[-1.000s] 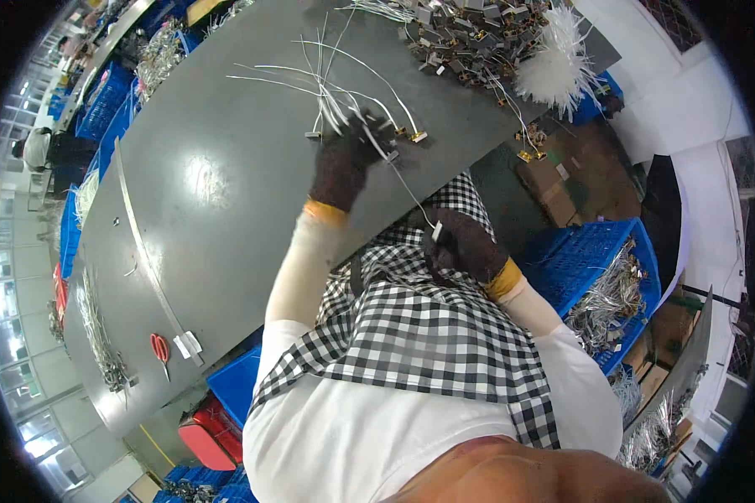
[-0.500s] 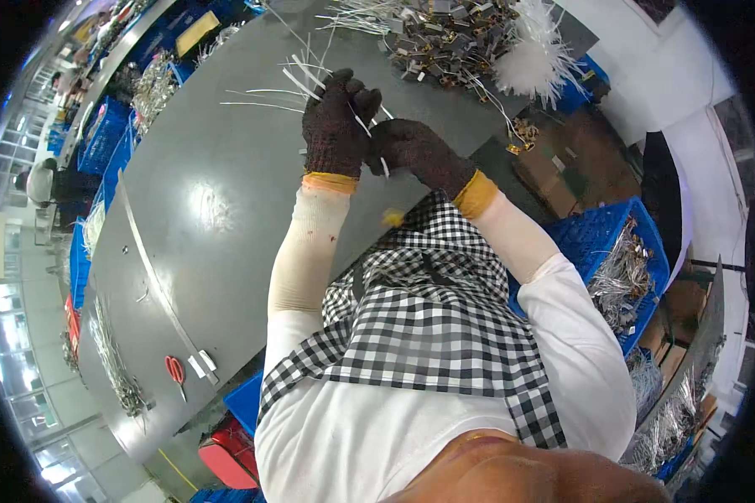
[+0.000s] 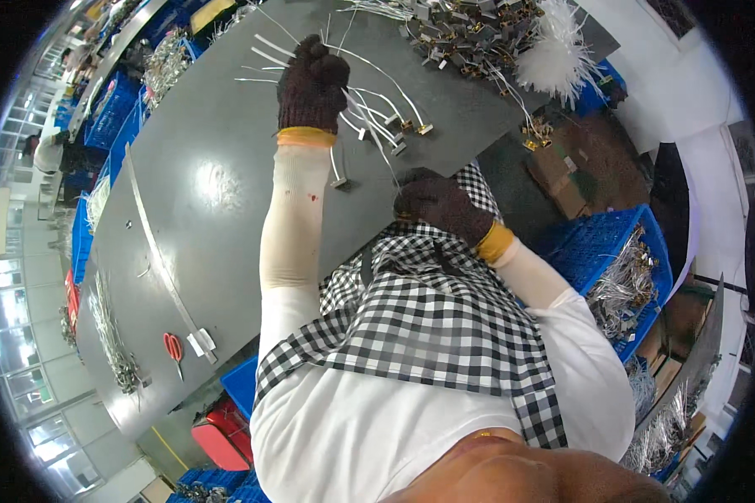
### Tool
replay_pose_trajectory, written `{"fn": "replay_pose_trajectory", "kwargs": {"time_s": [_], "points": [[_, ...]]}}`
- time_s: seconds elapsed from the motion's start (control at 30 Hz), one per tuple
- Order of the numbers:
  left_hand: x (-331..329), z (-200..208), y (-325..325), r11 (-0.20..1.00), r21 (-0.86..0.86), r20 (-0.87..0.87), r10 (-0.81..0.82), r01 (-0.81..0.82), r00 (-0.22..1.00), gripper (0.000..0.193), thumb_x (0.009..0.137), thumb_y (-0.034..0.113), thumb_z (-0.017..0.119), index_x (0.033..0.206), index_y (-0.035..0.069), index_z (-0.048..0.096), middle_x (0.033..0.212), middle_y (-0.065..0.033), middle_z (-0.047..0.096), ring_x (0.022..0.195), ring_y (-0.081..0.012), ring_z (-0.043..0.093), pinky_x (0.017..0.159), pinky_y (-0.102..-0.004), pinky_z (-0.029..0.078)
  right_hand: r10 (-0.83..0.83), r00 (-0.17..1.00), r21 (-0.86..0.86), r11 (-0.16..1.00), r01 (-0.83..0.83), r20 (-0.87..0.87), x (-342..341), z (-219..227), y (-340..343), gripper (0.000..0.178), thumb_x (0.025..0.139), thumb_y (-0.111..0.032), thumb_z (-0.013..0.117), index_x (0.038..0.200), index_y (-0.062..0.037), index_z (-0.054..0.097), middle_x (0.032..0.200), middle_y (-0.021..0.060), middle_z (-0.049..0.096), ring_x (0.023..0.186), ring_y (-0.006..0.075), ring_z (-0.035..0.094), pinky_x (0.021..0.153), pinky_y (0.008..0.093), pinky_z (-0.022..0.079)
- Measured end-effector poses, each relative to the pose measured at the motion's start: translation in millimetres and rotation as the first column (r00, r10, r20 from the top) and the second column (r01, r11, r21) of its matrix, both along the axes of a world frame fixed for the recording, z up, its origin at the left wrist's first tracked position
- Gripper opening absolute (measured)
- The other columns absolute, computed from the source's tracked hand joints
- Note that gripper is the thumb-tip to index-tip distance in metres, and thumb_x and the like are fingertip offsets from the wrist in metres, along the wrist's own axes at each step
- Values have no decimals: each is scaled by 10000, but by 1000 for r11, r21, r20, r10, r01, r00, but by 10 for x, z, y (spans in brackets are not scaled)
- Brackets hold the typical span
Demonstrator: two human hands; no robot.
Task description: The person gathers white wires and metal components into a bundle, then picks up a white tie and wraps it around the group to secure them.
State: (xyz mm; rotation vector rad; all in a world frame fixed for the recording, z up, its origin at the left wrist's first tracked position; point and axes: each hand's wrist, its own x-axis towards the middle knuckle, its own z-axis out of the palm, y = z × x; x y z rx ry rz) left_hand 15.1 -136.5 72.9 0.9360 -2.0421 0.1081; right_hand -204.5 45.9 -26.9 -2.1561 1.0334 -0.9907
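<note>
Both of my hands wear dark knitted gloves with yellow cuffs. My left hand is closed round a small bundle of white wires above the grey table. Loose wire ends stick out to its left, and on its right the wires fan out to small metal connectors. Lower and to the right, near the table's edge, my right hand is closed, with its fingertips pinched on a thin white wire stretched from the bundle. The fingertips of the right hand are partly hidden.
A pile of connectors with wires lies at the far right, beside a white wire bundle. Red-handled scissors, a long metal strip and another wire bundle lie at left. A blue crate stands at my right.
My hands have moved apart: the left up and to the left with the wires, the right down and to the right. The connectors are now in plain sight between them.
</note>
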Motion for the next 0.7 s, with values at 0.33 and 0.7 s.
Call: {"fn": "replay_pose_trajectory", "kwargs": {"time_s": [0.33, 0.7], "points": [[-172, 179, 119, 984, -161, 123, -50, 70, 991, 239, 530, 58, 680, 759, 113, 641, 856, -99, 624, 1022, -365, 597, 995, -437, 466, 104, 926, 246, 948, -202, 363, 218, 764, -754, 218, 920, -220, 591, 978, -44, 707, 976, 61, 696, 967, 176, 630, 882, 318, 479], [263, 170, -178, 986, -155, 110, 80, -62, 991, 96, 713, 98, 623, 787, 114, 682, 888, -132, 649, 956, -326, 639, 915, -407, 503, -15, 982, 352, 934, -53, 187, 183, 34, -103, 197, 923, -128, 622, 1090, -37, 674, 1067, 87, 673, 978, 183, 649, 880, 308, 518]]}}
